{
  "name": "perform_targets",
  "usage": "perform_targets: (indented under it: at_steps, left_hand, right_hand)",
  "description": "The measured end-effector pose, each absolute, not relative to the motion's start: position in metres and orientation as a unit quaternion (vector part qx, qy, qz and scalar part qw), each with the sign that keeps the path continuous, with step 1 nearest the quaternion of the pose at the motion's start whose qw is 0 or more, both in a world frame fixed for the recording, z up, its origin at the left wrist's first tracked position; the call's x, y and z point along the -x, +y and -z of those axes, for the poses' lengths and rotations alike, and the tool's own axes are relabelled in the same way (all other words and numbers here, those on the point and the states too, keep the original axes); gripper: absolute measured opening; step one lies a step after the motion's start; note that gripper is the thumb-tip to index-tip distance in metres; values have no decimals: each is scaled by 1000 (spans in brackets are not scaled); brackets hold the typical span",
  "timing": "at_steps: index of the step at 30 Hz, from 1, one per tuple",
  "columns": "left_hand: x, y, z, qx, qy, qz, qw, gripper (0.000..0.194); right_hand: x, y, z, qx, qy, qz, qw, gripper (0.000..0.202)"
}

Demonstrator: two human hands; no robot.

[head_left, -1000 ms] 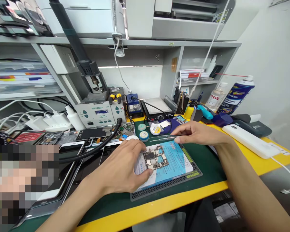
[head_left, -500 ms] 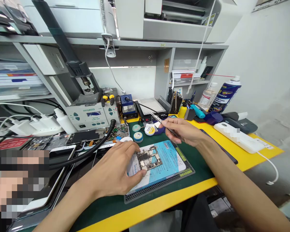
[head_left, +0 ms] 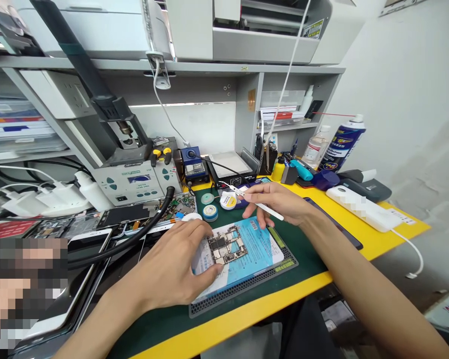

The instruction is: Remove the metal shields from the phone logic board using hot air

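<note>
A phone circuit board (head_left: 228, 245) lies on a flat blue-and-white box (head_left: 260, 257), which rests on a grey honeycomb-edged mat (head_left: 243, 291). My left hand (head_left: 179, 262) curves round the board's left end, thumb at its near corner and fingers at its far corner, steadying it on the box. Above the box's far right side, my right hand (head_left: 271, 202) pinches slim metal tweezers (head_left: 269, 210). Their pointed tips face up and left, away from the board. The lower fingers of that hand hang loosely over the box's far edge.
Behind the box sit a blue-labelled solder spool (head_left: 210, 213) and a round white-and-yellow tin (head_left: 228, 200). A thick black hose (head_left: 149, 232) crosses phones on the left, near a hot-air station (head_left: 134, 182). A spray can (head_left: 342, 144) and a white power bank (head_left: 361, 207) stand right.
The tweezers have turned in my right hand, so their pale handle end now shows below the fingers. My left hand stays at the board. The whole view has shifted slightly.
</note>
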State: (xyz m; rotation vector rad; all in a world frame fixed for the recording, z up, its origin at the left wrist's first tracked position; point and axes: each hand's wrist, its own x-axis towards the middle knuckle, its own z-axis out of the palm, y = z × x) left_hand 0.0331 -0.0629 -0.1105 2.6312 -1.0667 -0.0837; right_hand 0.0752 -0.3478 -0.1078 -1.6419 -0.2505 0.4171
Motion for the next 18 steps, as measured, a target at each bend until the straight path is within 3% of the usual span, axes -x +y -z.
perform_targets:
  at_steps: [18]
  left_hand:
    - [-33, -61, 111, -921, -357, 44, 149, 44]
  right_hand:
    - [-73, -347, 104, 715, -101, -193, 664, 20]
